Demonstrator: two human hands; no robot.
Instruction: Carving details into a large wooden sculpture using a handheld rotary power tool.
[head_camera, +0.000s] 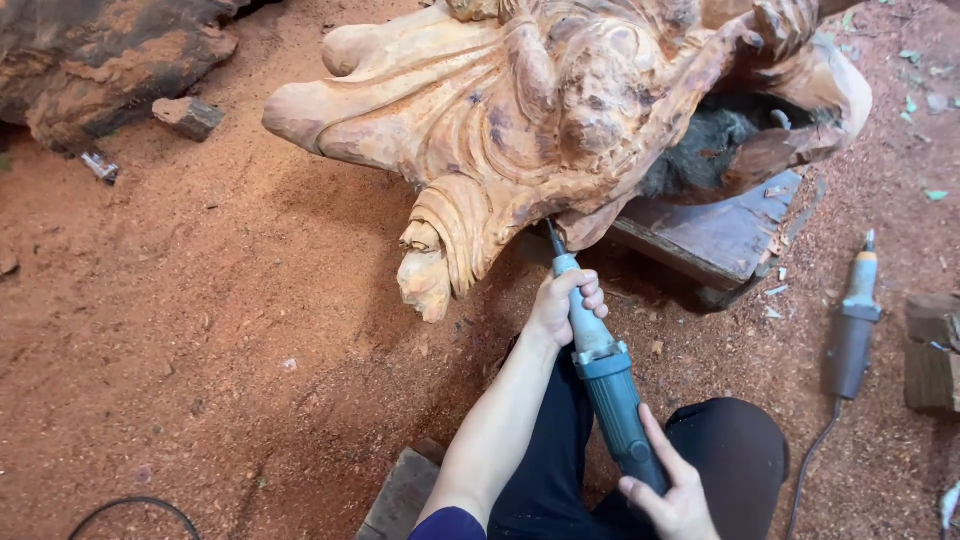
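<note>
A large carved wooden sculpture (540, 110) with flowing folds and a small face lies on its side over the sawdust-covered ground. A teal and grey die grinder (605, 385) points up at its underside, the bit touching the wood near the face's hood. My left hand (565, 305) grips the grinder's slim grey neck just below the bit. My right hand (670, 495) holds the rear of the teal body, close to my dark-trousered knee (735, 440).
A second grinder (852, 330) with its cable lies on the ground at right, beside a wooden block (932, 355). A dark plank (715, 235) supports the sculpture. A rough log (95, 60) lies top left, a small wood block (405, 495) under me, a black cable (130, 505) bottom left.
</note>
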